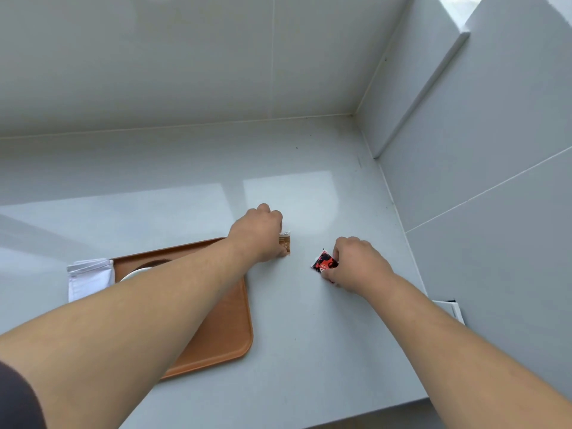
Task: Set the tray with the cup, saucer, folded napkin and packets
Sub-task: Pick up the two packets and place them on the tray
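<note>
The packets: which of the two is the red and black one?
The red and black packet is under the right hand, on the counter. The left hand covers a brown packet nearer the tray.

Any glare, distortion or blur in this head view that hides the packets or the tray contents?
Head view: soft window glare lies on the glossy grey countertop, beyond both hands; wide-angle bending curves the wall edges; focus is fair. Occlusion is the problem: the left hand covers most of the brown packet, the right hand part of the red-and-black packet, and the left forearm crosses the orange plastic tray.
</note>
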`<state>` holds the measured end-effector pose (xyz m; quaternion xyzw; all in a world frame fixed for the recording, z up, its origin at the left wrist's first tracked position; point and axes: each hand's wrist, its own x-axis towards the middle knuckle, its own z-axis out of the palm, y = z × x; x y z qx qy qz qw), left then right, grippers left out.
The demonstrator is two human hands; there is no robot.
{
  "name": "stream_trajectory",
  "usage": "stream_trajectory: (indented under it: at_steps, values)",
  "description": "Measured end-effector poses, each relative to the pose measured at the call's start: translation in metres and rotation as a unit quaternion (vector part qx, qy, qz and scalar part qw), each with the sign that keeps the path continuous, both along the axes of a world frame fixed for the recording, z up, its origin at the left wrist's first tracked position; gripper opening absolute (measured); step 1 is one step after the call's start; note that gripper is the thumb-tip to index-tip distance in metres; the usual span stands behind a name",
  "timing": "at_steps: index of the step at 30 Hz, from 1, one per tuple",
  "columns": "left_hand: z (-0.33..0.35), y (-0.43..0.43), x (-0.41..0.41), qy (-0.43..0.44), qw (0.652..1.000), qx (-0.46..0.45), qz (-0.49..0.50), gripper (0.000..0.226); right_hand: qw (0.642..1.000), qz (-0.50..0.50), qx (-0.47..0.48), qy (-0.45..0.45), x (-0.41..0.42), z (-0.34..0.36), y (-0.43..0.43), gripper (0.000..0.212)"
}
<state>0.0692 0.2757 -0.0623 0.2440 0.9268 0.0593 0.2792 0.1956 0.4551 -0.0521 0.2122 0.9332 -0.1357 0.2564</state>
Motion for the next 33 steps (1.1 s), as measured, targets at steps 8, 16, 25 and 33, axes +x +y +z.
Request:
stream_trajectory:
  at_steps: [8,16,25,33]
  values:
    - [0.027,-0.043,-0.016,-0.081,0.996,0.04,0.021,0.024,0.991,-0.046,-0.126,-0.01,-0.028,0.015,-0.026,0.035]
    - [0.05,-0.125,-0.048,-0.089,0.994,0.052,0.048,0.019,0.954,-0.133,-0.269,0.029,-0.078,0.023,-0.094,0.03]
    - [0.012,-0.156,-0.048,-0.106,0.991,0.046,0.07,0.02,0.97,-0.055,-0.235,-0.029,-0.096,-0.005,-0.147,0.026]
    - [-0.005,-0.161,-0.05,-0.031,0.997,0.053,0.038,0.025,0.981,-0.021,-0.19,-0.036,-0.102,-0.003,-0.165,0.031]
